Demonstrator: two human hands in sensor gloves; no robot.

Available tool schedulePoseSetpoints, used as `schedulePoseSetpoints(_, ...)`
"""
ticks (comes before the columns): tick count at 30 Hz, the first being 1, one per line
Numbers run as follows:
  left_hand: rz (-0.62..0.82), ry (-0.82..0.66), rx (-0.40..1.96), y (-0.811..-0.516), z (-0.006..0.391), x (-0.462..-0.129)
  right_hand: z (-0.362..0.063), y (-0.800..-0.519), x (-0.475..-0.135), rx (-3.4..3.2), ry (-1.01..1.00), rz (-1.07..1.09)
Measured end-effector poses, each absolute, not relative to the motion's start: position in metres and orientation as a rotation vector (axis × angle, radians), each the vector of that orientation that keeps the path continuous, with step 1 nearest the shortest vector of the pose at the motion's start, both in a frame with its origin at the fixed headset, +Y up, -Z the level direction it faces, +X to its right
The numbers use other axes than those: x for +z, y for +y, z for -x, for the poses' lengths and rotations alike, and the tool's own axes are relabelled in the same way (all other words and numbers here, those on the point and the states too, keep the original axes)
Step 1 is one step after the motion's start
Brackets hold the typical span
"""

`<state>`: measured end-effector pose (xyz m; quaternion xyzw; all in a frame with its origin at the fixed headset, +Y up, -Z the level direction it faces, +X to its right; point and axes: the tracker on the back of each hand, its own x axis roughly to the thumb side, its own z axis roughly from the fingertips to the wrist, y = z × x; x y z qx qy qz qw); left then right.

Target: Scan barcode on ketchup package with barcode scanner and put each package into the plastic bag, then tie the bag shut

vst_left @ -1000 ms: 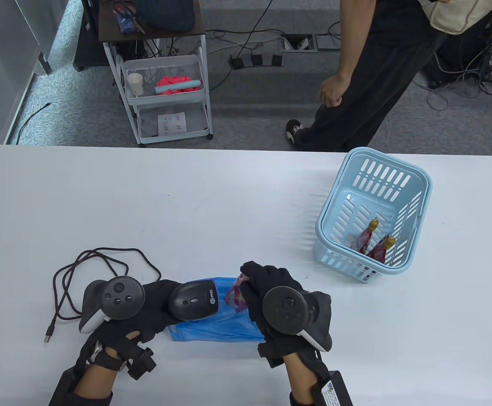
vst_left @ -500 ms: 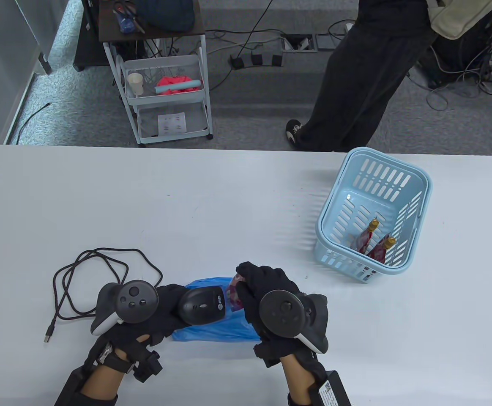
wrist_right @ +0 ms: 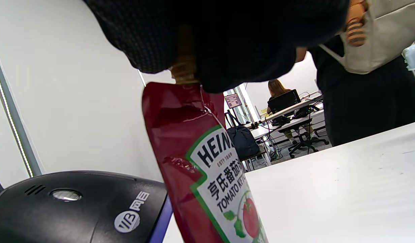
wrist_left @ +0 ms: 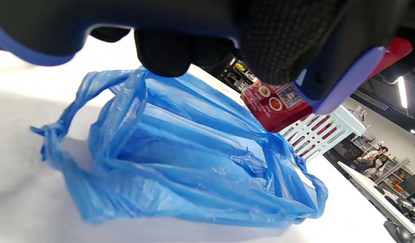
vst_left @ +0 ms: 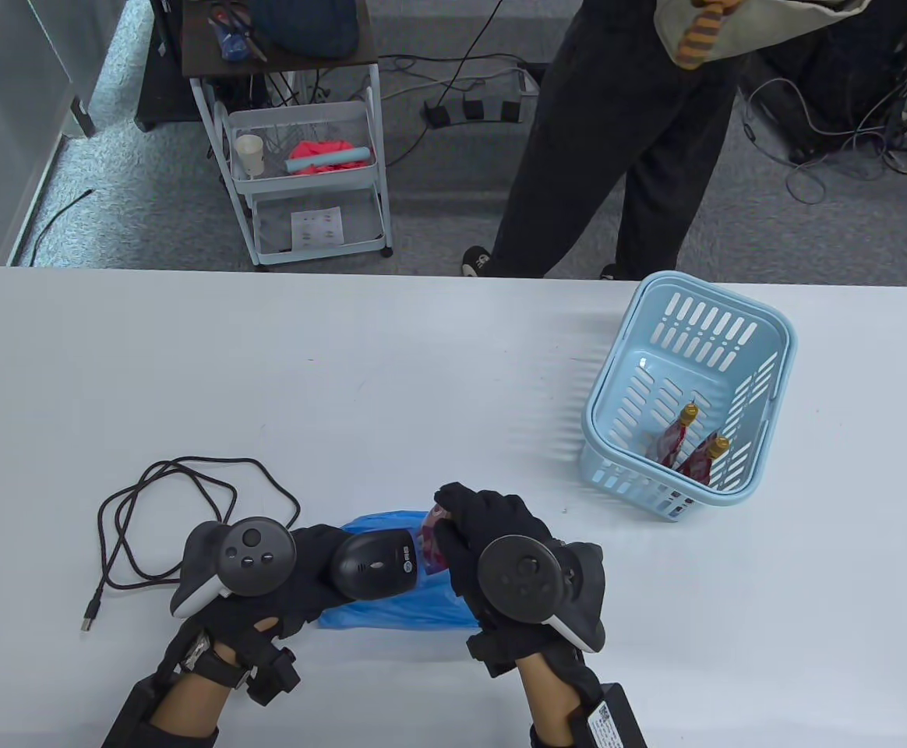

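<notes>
Since a second ago your left hand (vst_left: 298,573) has brought the barcode scanner (vst_left: 375,565) rightward, close to the Heinz ketchup pouch (vst_left: 432,538). Your right hand (vst_left: 492,545) pinches this pouch at its gold cap, so it hangs upright above the blue plastic bag (vst_left: 403,604). Your left fingers are curled around the scanner. The bag lies crumpled on the white table (vst_left: 344,389), under both hands. Two more ketchup pouches (vst_left: 687,452) stand in the light blue basket (vst_left: 765,343), well apart on the right.
</notes>
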<state>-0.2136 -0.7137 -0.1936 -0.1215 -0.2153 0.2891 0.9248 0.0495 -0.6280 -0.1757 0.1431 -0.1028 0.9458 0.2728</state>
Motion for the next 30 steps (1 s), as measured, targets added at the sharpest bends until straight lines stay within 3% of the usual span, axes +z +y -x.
schedulePoseSetpoints(30,0.246,-0.378,0.664,-0.718,0.231,-0.200,-0.054,-0.623,-0.177,2.606,-0.228,-0.364)
